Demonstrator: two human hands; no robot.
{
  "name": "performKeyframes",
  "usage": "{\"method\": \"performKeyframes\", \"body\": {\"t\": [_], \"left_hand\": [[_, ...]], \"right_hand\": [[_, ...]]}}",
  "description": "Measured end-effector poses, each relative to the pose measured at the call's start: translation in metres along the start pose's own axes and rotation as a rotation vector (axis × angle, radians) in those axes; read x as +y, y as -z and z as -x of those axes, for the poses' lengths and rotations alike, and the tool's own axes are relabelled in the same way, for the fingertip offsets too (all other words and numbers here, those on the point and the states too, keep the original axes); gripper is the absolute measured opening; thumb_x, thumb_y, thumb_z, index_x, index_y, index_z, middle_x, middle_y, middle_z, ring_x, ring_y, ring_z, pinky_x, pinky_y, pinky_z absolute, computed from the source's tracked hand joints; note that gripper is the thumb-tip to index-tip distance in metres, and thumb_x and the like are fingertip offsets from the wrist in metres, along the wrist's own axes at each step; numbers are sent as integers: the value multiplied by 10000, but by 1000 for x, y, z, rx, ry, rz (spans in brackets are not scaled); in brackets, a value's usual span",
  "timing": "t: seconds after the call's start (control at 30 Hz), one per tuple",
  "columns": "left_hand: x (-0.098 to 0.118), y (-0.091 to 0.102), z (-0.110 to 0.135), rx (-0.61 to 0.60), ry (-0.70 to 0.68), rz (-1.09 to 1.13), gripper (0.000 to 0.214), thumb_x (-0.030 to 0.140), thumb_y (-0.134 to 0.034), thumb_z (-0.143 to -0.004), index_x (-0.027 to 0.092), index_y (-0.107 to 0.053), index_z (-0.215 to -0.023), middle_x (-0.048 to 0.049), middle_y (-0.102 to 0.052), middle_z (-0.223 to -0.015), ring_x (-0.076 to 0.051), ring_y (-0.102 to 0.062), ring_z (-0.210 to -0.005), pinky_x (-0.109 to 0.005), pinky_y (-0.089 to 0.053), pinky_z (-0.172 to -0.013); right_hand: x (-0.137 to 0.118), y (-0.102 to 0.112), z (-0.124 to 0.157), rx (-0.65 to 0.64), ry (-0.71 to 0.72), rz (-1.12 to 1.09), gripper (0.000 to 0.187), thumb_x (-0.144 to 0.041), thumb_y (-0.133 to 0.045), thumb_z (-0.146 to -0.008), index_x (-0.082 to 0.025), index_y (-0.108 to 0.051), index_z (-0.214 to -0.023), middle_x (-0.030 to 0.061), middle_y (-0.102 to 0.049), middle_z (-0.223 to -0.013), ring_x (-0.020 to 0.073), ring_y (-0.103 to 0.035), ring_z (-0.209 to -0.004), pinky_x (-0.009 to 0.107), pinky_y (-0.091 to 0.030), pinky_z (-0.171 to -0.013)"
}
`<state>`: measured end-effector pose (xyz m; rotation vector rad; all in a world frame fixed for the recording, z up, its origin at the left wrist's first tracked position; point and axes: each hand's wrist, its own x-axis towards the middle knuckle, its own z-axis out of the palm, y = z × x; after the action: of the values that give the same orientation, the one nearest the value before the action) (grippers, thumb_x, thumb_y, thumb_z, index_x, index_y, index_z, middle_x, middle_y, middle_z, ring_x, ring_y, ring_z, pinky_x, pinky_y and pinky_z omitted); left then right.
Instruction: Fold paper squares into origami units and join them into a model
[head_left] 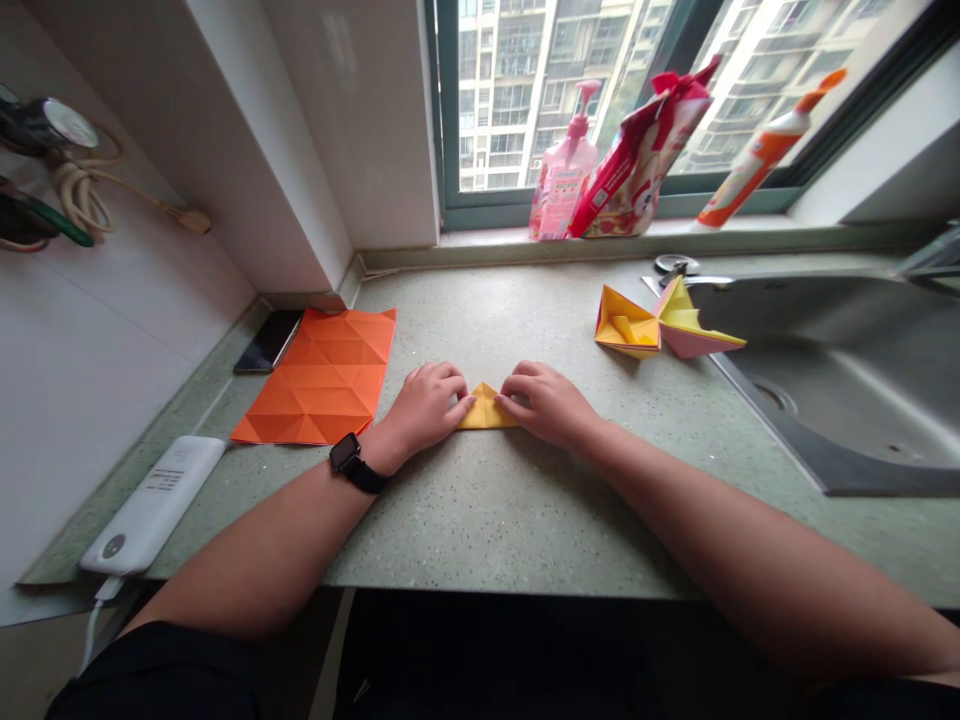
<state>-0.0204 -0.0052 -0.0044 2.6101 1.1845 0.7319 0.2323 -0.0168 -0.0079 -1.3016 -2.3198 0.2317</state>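
A small piece of folded yellow paper lies on the counter in front of me, its peak pointing away. My left hand, with a black watch on the wrist, pinches the paper's left side between thumb and fingers. On the opposite side my right hand grips the right corner in the same way. The fingers cover both ends of the paper, so only its middle shows. To the left is a creased orange sheet. Two folded paper shapes, one orange-yellow and one yellow and pink, stand at the right.
A steel sink is set into the counter at the right. A phone and a white power bank with a cable lie left. A pink pump bottle, a red bag and an orange-white bottle stand on the windowsill.
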Motion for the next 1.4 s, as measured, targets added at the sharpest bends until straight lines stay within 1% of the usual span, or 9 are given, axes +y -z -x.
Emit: {"method": "performKeyframes", "body": {"t": [0.1,0.2,0.33,0.47,0.63,0.77,1.0,1.23,1.4], "left_hand": [[0,0,0,-5,12,-40,209,328,-683,-1032,203,-696,-865,-83,-731,-1071,-278,-654,-1026,-456,-519,-957],[3,3,2,11,7,-72,136,318,-721,-1013,201,-695,-949,-90,-720,-1083,-290,-645,-1036,-467,-518,-971],[10,8,4,10,-105,-47,97,281,-725,-1015,212,-721,-1082,-96,-741,-1190,-293,-659,-1126,-470,-520,-1039],[13,8,4,-80,-182,-34,143,239,-620,-1083,218,-760,-1063,-81,-776,-1189,-263,-697,-1124,-458,-536,-1057],[9,5,2,-119,-173,-39,171,233,-609,-1097,218,-778,-1088,-72,-802,-1216,-261,-725,-1155,-457,-562,-1061],[8,3,1,-128,-164,-20,182,236,-601,-1104,215,-781,-1108,-75,-801,-1280,-271,-730,-1210,-473,-571,-1089],[7,2,0,-144,-164,27,253,198,-619,-1090,238,-766,-1292,-71,-769,-1398,-260,-704,-1318,-481,-552,-1175],[6,2,-1,-142,-143,41,229,242,-618,-1112,252,-801,-1249,-49,-778,-1399,-263,-706,-1314,-493,-543,-1185],[7,0,-2,-147,-114,41,172,256,-674,-1081,244,-812,-1182,-67,-784,-1367,-271,-707,-1296,-501,-546,-1165]], "right_hand": [[1,-4,-2,26,-2,35,190,-304,-711,-1018,-238,-751,-845,92,-698,-965,254,-656,-893,406,-520,-843],[1,-7,-4,39,-13,65,170,-299,-730,-1006,-235,-746,-850,100,-697,-995,263,-655,-928,413,-523,-860],[0,-9,-5,45,-43,94,166,-300,-734,-1002,-229,-739,-851,103,-692,-1009,265,-644,-952,408,-515,-866],[-2,-10,-6,39,-52,119,167,-306,-715,-1006,-232,-725,-856,100,-689,-1015,266,-629,-968,402,-502,-867],[-2,-11,-6,33,-81,138,167,-309,-690,-1012,-227,-704,-867,107,-686,-1030,271,-622,-981,400,-490,-878],[0,-15,-5,53,-93,140,83,-299,-683,-1000,-226,-721,-985,111,-690,-1059,287,-622,-1024,405,-485,-898],[-1,-16,-6,37,-82,152,135,-313,-648,-1035,-229,-748,-1070,120,-701,-1107,296,-624,-1055,417,-482,-927],[2,-5,-1,-12,-59,82,213,-464,-726,-1020,-259,-755,-1073,112,-705,-1168,300,-651,-1083,440,-518,-953],[4,-8,2,-41,-58,33,337,-509,-804,-960,-269,-734,-1186,132,-686,-1294,330,-651,-1191,496,-543,-1044]]}}
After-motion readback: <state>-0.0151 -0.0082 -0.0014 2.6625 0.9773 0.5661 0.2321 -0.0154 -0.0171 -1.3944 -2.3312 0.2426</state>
